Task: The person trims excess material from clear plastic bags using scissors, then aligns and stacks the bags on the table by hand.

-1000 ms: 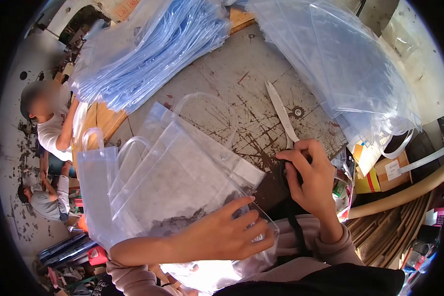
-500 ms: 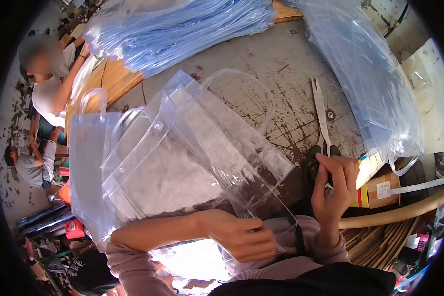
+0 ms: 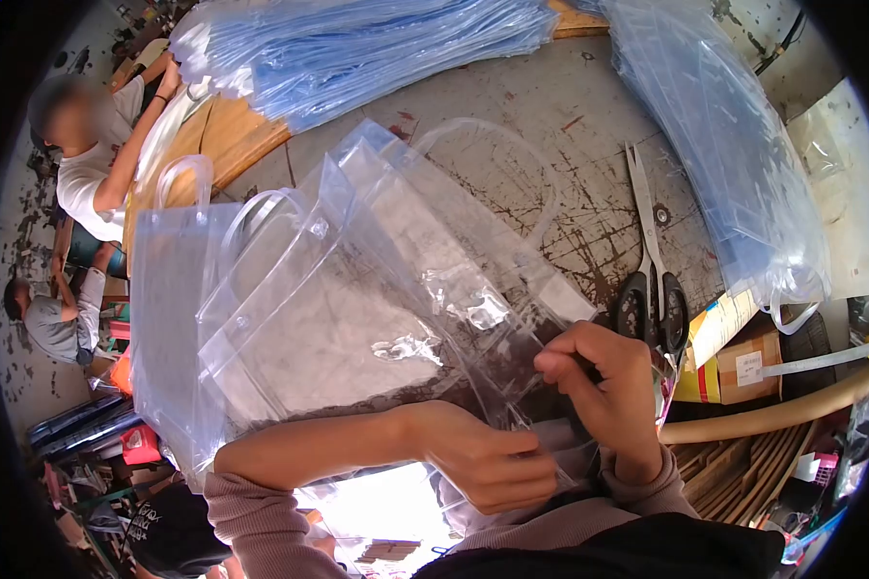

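A clear plastic bag (image 3: 454,289) with a looped handle lies slanting across the table, its near end reaching toward my lap. My left hand (image 3: 492,465) is closed at that near end, with fingers curled round the clear plastic. Just right of the bag's near edge, my right hand (image 3: 608,386) is closed in a pinch; whatever is between thumb and finger is too small to make out. Scissors (image 3: 651,280) with black handles lie slightly open beyond my right hand. More clear handled bags (image 3: 169,318) overlap on the left.
A thick stack of bluish plastic bags (image 3: 377,63) lies at the back, another pile (image 3: 714,145) at the right. A cardboard box (image 3: 751,365) and a tan tube (image 3: 782,410) are at lower right. One person (image 3: 97,174) sits at the far left, another (image 3: 53,323) behind.
My right hand has moved left and down from the scissors handles to beside the bag's near edge. My left hand has shifted slightly right, staying closed.
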Motion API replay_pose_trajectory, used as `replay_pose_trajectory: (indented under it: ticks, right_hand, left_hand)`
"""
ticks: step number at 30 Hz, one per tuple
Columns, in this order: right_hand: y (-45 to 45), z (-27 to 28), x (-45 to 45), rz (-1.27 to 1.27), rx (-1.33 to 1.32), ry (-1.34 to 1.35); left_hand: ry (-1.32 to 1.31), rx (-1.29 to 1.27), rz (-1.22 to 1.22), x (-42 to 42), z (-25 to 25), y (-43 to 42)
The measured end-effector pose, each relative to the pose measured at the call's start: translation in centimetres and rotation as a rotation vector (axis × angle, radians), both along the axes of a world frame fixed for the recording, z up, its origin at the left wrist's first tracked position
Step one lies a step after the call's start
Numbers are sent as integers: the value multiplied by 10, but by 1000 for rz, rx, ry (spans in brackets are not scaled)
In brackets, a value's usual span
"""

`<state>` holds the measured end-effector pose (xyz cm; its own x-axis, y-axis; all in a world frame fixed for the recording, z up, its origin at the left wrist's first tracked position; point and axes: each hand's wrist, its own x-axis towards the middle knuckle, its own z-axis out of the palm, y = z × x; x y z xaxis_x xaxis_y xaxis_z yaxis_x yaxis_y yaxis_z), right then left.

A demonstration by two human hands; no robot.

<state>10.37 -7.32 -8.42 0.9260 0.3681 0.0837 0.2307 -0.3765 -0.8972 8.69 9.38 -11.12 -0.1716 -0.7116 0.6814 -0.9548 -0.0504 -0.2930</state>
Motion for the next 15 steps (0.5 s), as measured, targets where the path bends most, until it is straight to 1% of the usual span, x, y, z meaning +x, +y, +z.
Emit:
replay_pose_trajectory:
  ticks: [1, 3, 4, 6, 15]
  right_hand:
    - [0, 1, 0, 0, 0, 0]
    - [-1, 3, 1, -6, 87, 210]
    - [-2, 4, 2, -8, 86, 212]
    - [-4, 5, 3, 24, 146, 340]
    - [-15, 7, 4, 36, 156, 441]
  left_hand:
    - [-2, -2, 5, 0, 0, 0]
    - [3, -4, -6, 0, 2, 0]
    - [9, -6, -17, 1, 2, 0]
    - [10, -4, -19, 0, 3, 0]
    - [23, 6, 8, 1, 4, 1]
